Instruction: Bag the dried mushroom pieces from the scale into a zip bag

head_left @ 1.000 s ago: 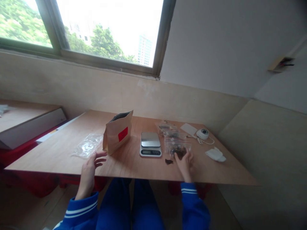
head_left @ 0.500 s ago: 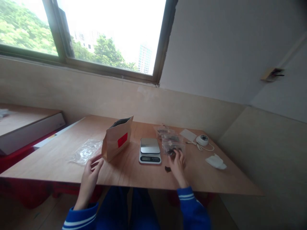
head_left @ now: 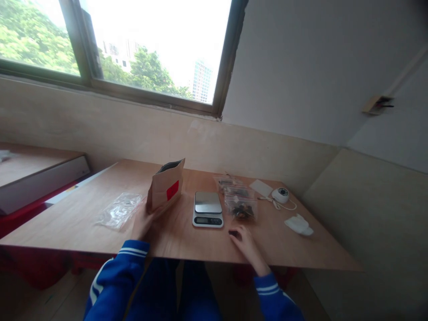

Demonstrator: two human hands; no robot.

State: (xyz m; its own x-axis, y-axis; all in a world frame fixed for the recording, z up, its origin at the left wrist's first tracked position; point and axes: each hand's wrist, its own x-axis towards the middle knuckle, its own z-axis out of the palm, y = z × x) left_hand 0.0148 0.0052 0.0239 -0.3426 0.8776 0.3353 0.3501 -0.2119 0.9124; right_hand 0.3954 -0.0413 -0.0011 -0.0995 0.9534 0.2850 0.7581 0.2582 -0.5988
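A brown paper bag (head_left: 166, 191) with a red label stands open-topped on the wooden table (head_left: 187, 240). My left hand (head_left: 144, 222) grips its lower left corner. My right hand (head_left: 243, 242) lies near the table's front edge, its fingertips on a small dark piece (head_left: 232, 232). A small digital scale (head_left: 207, 208) sits between the two hands. Just right of it lie clear plastic bags (head_left: 240, 203) with dark contents.
A clear plastic bag (head_left: 119, 210) lies left of the paper bag. A white round device (head_left: 280, 194) with a cord, a white card (head_left: 261, 187) and a crumpled white tissue (head_left: 298, 224) lie at the right. A lower table (head_left: 36, 171) stands at the left, a wall behind.
My left hand moved forward and took hold of the paper bag's lower corner. My right hand drew back from the filled plastic bags to the small dark piece.
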